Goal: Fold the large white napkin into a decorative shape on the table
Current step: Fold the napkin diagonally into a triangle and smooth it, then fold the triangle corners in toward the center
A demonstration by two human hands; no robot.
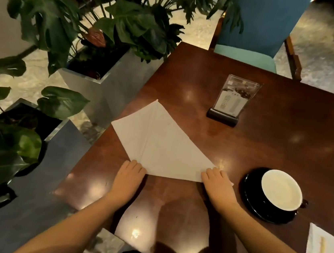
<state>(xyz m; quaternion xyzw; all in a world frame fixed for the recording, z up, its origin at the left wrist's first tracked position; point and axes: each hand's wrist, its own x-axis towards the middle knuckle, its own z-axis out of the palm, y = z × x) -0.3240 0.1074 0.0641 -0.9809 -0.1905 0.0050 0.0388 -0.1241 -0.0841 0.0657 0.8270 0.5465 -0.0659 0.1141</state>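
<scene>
Napkin [165, 147], centre frame, is pinned flat at its near corners by left hand [129, 173] and right hand [217, 183], both open, so the fold is kept from shifting.

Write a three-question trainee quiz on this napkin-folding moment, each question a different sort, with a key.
1. True or false: the white napkin lies flat on the wooden table, folded into a rough triangle.
2. Multiple choice: what sits just right of the right hand? A) a wine glass B) a white cup on a black saucer C) a stack of plates
3. Fill in: the left hand presses the napkin's near-left corner, and the right hand presses its near-____ corner.

Key
1. True
2. B
3. right
</scene>
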